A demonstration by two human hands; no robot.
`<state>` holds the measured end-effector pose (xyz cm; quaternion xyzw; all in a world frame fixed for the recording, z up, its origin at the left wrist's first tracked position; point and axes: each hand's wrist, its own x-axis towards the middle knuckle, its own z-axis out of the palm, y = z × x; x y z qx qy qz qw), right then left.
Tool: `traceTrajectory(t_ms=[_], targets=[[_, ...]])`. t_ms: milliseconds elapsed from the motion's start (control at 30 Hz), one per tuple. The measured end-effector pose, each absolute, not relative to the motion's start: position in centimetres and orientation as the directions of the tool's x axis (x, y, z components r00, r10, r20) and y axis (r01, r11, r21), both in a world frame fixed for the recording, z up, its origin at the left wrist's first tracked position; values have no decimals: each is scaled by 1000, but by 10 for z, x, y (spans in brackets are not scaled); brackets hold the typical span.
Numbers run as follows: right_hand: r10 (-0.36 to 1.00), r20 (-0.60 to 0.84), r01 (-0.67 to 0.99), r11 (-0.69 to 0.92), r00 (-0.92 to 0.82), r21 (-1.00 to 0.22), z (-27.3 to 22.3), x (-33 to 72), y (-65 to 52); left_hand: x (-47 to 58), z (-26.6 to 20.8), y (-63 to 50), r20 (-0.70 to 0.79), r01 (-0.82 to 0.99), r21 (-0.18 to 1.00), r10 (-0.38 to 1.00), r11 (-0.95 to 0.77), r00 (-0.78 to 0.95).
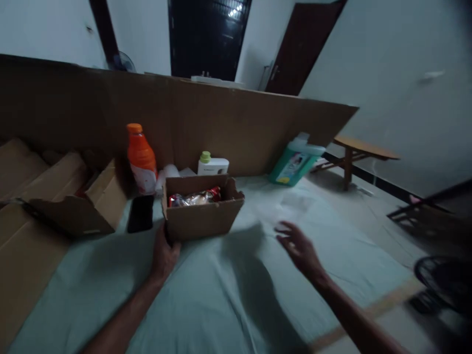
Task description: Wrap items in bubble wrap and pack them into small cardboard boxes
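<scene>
My left hand grips the lower left corner of a small open cardboard box. Inside the box lie shiny clear and red plastic packets. To the right of the box, my right hand is raised over the cloth, its fingers slightly bent and apart. Just beyond those fingertips is a blurred, see-through piece like thin plastic; whether the fingers touch it, I cannot tell. A black phone lies flat to the left of the box.
Behind the box stand an orange bottle and a white bottle with a green cap. A teal jug leans at the back right. A cardboard wall spans the back, and a larger open carton sits left on the pale green cloth.
</scene>
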<state>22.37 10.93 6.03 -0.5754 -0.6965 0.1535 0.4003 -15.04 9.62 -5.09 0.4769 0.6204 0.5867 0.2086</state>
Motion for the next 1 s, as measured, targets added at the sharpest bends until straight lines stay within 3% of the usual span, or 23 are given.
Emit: traceTrajectory(t_ms=[67,133,333,467,600,767,1000], targets=[[957,213,663,290,-197,-690,43,214,70,-153,-46,96,310,391,911,841,-130,-443],[958,153,673,279,-241,-685,41,210,42,-156,-39,92,313,422,898,851,-121,-422],[962,271,737,207,-34,-643,48,257,37,-150,-11,32,384,561,825,796,-69,-467],[963,267,812,129,34,-569,23,297,65,-112,-9,-12,393,640,749,892,-171,-222],[960,267,890,49,83,-453,-7,320,85,-55,-9,-6,245,644,734,969,-213,42],[952,240,960,-127,188,-249,-24,327,85,10,9,59,16,654,756,1000,-20,12],[957,277,936,19,84,-351,-23,327,79,53,15,122,-131,546,821,986,166,-102]])
